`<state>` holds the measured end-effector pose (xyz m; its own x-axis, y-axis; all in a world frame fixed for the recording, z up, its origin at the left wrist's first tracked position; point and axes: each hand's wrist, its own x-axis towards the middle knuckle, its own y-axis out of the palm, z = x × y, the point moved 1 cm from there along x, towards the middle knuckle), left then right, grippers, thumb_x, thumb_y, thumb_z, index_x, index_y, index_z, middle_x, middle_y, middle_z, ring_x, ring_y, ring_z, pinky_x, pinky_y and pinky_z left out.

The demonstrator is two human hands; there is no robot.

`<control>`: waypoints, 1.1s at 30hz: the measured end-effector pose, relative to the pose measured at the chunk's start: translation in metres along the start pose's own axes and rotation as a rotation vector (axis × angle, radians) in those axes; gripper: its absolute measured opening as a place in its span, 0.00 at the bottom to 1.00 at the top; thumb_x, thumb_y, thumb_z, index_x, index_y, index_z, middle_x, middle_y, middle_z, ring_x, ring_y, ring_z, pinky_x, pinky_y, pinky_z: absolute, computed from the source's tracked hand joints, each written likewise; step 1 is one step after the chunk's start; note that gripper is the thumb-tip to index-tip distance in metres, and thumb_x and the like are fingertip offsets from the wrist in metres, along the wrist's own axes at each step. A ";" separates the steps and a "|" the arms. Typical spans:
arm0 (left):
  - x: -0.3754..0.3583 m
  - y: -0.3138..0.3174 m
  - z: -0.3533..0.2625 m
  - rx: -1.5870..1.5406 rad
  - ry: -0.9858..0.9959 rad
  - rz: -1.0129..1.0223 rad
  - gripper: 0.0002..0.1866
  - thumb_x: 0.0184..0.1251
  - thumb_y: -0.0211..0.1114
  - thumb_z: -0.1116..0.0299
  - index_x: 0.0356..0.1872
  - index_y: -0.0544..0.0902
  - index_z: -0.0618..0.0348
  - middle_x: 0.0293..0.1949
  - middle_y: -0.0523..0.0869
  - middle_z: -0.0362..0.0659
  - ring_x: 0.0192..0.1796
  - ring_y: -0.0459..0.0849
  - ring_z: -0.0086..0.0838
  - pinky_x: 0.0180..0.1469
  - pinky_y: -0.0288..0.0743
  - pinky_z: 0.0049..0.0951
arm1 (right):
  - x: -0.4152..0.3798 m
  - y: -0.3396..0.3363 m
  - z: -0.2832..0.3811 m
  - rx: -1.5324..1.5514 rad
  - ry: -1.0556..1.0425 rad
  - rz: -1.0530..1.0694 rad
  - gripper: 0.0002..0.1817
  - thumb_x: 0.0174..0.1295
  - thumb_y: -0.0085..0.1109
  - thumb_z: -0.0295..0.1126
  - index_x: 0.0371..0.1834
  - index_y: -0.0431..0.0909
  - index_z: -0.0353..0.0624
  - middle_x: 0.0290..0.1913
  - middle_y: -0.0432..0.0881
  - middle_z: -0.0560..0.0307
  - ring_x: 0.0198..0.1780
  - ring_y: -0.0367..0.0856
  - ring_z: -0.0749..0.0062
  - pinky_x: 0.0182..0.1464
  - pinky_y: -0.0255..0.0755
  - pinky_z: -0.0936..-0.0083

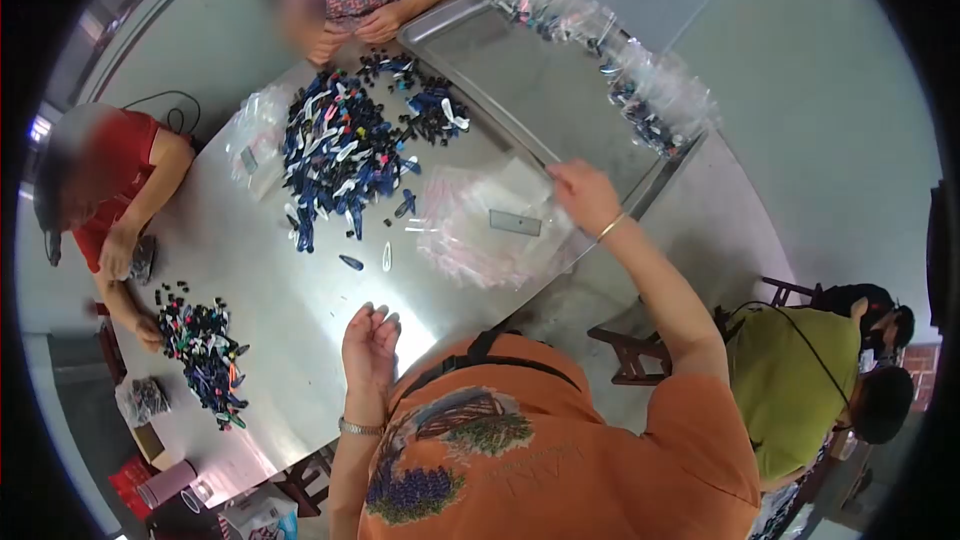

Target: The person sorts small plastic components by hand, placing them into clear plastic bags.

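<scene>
My left hand [371,348] hovers over the near edge of the metal table [300,290], palm turned up and fingers loosely curled apart, with nothing visible in it. My right hand [586,198] is at the near rim of the metal tray [480,110], fingers pinched together; what they hold, if anything, is hidden. Just left of it lies a spread stack of clear plastic bags [470,240] with a grey metal bar [515,223] on top. A dark blue hair clip [351,263] and a white hair clip [387,257] lie between my hands and the big pile of hair clips [340,140].
Filled clear bags [660,90] line the tray's far side. Two people work across the table, one by a smaller pile of clips [205,350]. More bags [255,140] lie left of the big pile. A pink cup [168,482] and a wooden stool [635,355] stand nearby.
</scene>
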<state>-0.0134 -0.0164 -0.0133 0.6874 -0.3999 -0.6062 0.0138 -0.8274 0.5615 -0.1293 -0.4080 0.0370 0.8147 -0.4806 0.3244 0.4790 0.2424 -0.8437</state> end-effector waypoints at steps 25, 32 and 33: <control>-0.010 0.069 -0.026 0.315 0.272 0.229 0.11 0.68 0.60 0.67 0.47 0.76 0.60 0.40 0.82 0.41 0.37 0.81 0.24 0.41 0.75 0.22 | -0.011 0.026 0.200 0.317 -0.251 0.288 0.07 0.55 0.59 0.34 0.32 0.82 0.45 0.29 0.81 0.54 0.33 0.79 0.55 0.34 0.72 0.63; -0.017 0.057 -0.021 0.255 0.277 0.128 0.05 0.68 0.59 0.69 0.37 0.79 0.59 0.36 0.83 0.40 0.33 0.79 0.20 0.38 0.75 0.21 | -0.035 0.054 0.232 0.370 -0.439 0.020 0.14 0.54 0.60 0.34 0.42 0.79 0.40 0.38 0.81 0.47 0.35 0.79 0.53 0.37 0.74 0.63; -0.018 0.058 -0.020 0.219 0.274 0.129 0.05 0.68 0.59 0.69 0.37 0.79 0.59 0.36 0.84 0.41 0.33 0.80 0.20 0.38 0.76 0.22 | -0.039 0.062 0.233 0.439 -0.351 0.095 0.15 0.55 0.61 0.34 0.44 0.78 0.39 0.40 0.80 0.46 0.36 0.80 0.54 0.38 0.75 0.65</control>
<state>-0.0104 -0.0487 0.0417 0.8425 -0.4104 -0.3489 -0.2207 -0.8538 0.4714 -0.0552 -0.1779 0.0715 0.8847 -0.1491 0.4416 0.4282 0.6345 -0.6434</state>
